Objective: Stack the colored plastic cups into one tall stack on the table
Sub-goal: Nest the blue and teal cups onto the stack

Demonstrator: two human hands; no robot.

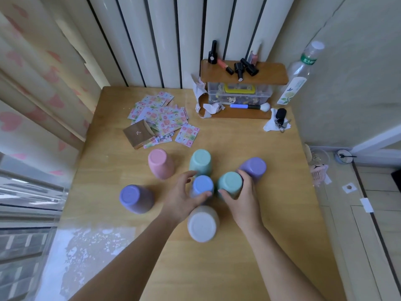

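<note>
Wooden table (249, 246) fills the middle of the frame, pushed into a corner with pale striped wall panels at the top and heart-print curtains at the left. Seven plastic cups stand upside down on it, bases up, none stacked yet, so I judge the task is only starting. My left hand (182, 197) is curled around the blue cup (202, 185) at centre frame, thumb on the near side and fingers reaching round the far side, gripping it. My right hand (243, 198) grips the teal cup (230, 183) just beside it the same way, thumb near and fingers behind. Holding each by its wall probably lets me lift one and lower it over the other. A second teal cup (200, 160) sits just behind the blue one, a purple cup (255, 167) is just behind my right fingers, a pink cup (159, 162) stands further left, another purple cup (134, 197) at mid left, and a white cup (202, 224) nearest me between my wrists. Scattered patterned cards (160, 115) lie in the upper left of the table, well apart from the cups.
</note>
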